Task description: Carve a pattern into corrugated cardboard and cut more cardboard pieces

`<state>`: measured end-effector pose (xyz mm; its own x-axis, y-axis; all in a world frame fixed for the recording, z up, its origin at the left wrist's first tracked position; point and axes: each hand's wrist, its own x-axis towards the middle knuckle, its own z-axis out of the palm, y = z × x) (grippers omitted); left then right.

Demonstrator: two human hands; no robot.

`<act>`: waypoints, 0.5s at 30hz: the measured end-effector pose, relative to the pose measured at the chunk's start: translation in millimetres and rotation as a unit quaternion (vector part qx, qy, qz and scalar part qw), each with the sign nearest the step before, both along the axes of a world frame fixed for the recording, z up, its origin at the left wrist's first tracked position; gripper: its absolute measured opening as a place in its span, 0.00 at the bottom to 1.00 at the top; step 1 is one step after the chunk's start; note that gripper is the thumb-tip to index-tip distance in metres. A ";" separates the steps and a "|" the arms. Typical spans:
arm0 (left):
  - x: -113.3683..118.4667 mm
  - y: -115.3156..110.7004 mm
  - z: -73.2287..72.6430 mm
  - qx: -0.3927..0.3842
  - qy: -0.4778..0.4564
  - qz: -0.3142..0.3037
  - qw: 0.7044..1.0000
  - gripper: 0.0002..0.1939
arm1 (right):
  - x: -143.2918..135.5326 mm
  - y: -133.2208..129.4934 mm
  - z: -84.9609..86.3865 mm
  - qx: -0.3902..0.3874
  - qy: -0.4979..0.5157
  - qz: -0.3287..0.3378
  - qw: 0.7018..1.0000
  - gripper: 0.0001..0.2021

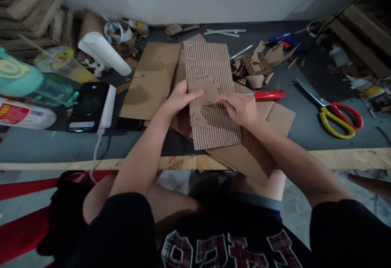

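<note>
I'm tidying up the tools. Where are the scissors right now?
In the head view, the scissors lie on the right side of the table, right of the red tool by the right hand.

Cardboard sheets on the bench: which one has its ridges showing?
The corrugated sheet gripped by the left hand: ridges cover most of its face. The flat sheet to its left and the cardboard beneath it show smooth brown faces.
</note>
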<state>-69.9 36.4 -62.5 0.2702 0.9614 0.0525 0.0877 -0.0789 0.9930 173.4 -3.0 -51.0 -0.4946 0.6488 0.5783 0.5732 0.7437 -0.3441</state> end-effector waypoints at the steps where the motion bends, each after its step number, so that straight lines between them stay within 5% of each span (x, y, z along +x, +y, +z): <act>1: 0.6 -0.1 0.6 0.007 -0.004 -0.001 1.000 0.28 | -0.5 1.8 -1.4 -0.003 0.029 0.000 1.000 0.16; 4: 1.1 0.8 -0.1 0.018 -0.009 -0.001 1.000 0.28 | -2.4 5.9 -4.1 -0.028 0.122 0.008 0.992 0.14; 9: 0.4 1.8 -4.6 0.018 -0.022 0.022 0.999 0.27 | 4.1 6.8 5.3 -0.083 0.311 -0.085 0.943 0.16; 15: 0.8 1.0 -4.5 0.006 -0.001 0.004 1.000 0.26 | 2.6 5.1 8.5 -0.021 0.025 0.093 0.995 0.17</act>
<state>-69.1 37.5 -66.9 0.2627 0.9628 0.0637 0.0860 -0.0892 0.9923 176.0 2.0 -42.6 -0.5795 0.5729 0.5796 0.4083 0.8196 -0.4019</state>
